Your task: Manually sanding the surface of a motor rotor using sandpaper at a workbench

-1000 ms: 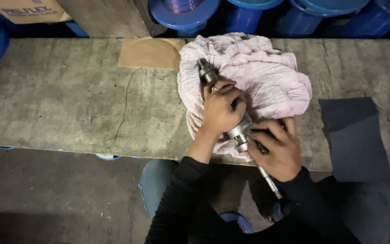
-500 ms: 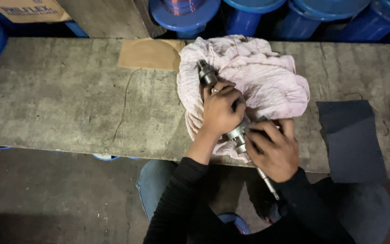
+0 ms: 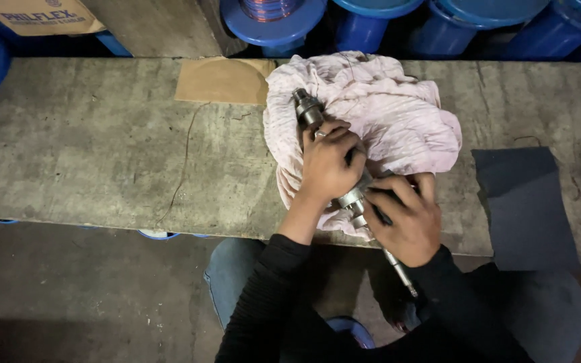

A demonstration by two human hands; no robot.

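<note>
We note a tan cardboard sheet (image 3: 223, 79) on the grey concrete desk (image 3: 89, 141). The left hand (image 3: 329, 165) has a closed grip on the stepped grey metal shaft (image 3: 309, 111), which lies on the crumpled pale pink cloth (image 3: 384, 114). The right hand (image 3: 405, 218) clasps the shaft's lower part. A dark abrasive sheet (image 3: 524, 205) lies rightmost.
</note>
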